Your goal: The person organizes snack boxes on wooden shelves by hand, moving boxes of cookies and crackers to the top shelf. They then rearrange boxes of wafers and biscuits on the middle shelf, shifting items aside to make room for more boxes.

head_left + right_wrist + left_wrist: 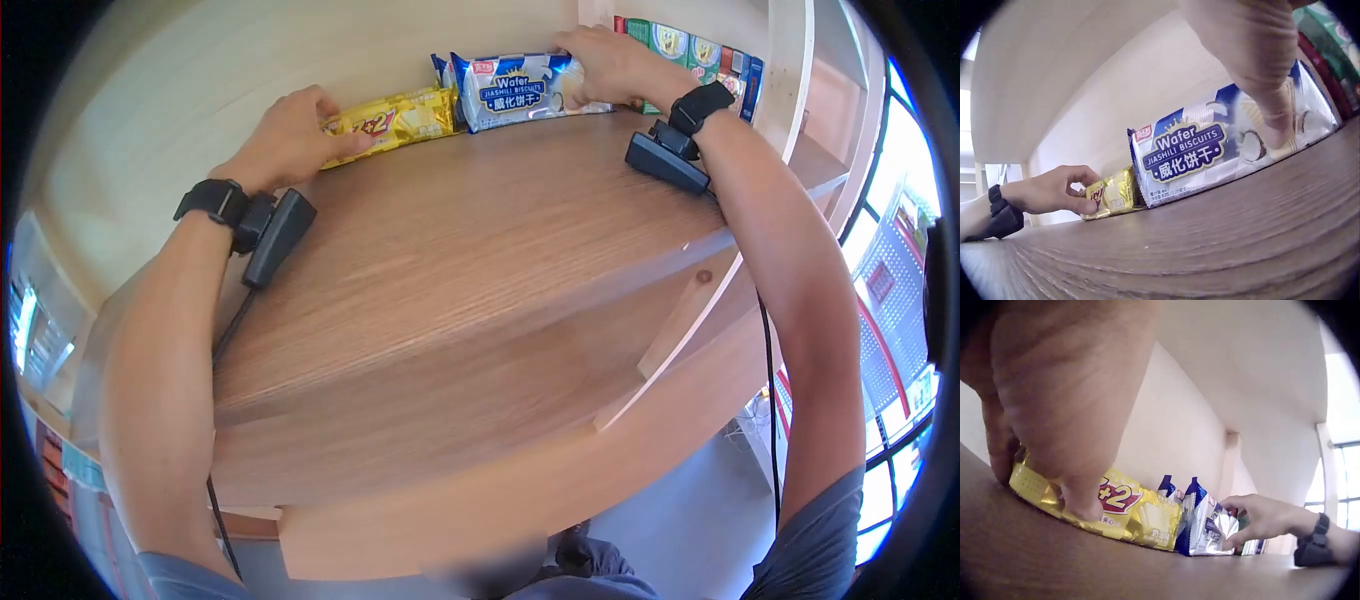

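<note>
Left hand (280, 140): pinching yellow pack (415, 118) by its outer end, thumb in front.
Right hand (625, 70): pinching wafer pack (515, 92) by its outer end, thumb in front.
Yellow pack: between hands, left nearer; long axis points toward right hand.
Wafer pack: between yellow pack and right hand, latter nearer; long axis roughly continues that line.
</note>
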A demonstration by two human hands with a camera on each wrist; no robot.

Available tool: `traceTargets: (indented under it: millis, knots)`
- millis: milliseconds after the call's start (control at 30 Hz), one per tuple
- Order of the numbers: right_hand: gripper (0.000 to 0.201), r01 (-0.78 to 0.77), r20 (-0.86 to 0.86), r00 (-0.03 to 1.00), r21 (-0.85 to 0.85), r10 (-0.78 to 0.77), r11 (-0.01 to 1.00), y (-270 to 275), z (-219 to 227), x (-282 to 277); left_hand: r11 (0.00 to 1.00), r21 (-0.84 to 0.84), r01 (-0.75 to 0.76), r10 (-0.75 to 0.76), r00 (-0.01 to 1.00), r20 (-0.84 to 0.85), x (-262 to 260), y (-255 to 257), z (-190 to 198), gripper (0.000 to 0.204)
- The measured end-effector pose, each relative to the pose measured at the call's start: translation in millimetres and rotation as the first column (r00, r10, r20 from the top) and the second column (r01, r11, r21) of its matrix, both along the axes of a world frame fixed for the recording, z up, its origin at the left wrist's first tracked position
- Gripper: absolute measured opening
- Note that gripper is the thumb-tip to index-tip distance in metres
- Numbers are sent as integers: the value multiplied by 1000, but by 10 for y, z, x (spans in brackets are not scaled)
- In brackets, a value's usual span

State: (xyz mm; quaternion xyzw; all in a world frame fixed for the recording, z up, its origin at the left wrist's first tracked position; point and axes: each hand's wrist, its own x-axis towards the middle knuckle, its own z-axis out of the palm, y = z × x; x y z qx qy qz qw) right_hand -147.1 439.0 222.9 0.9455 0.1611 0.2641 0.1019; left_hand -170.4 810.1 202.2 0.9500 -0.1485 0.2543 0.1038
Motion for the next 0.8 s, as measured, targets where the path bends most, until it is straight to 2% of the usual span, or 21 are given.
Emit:
traceTargets:
  millis: [33,100,200,333,400,433,500,600,700,733,800]
  knots:
    - [79,0,-1,1000,4,0,1000,-4,-38,31,1000,4,0,0,1000,-1,32,0,-17,72]
    - [80,-197,56,979,4,197,980,14,-111,52,999,-18,28,-28,999,19,38,30,-23,71]
    - [82,-250,5,968,18,250,968,66,-76,10,998,-53,32,-33,999,-33,30,44,15,71]
    - [83,-232,-11,973,2,232,973,80,-29,-9,988,-146,42,-55,995,-86,54,47,1,71]
    - [66,-228,-181,958,-14,222,974,203,110,-281,986,-151,75,-93,989,-114,91,68,0,70]
    - [66,-229,-184,957,-9,223,973,190,76,-243,986,-148,73,-91,989,-119,86,53,-6,70]
    - [72,-190,-64,980,10,191,982,166,8,-177,995,-97,35,-44,994,-97,62,20,6,69]
    - [70,-161,-42,986,-19,160,987,161,-22,-157,1000,-27,-15,12,994,-113,15,-38,56,70]
    - [69,-245,-11,970,3,245,970,102,-58,-92,998,6,-62,62,987,-147,-22,-71,103,71]
    - [69,-251,-10,968,9,251,968,128,-47,-132,998,13,-68,70,987,-148,-31,-73,105,71]
    - [69,-193,-125,973,32,196,981,173,4,-219,999,-7,-48,47,985,-166,-55,-65,104,72]
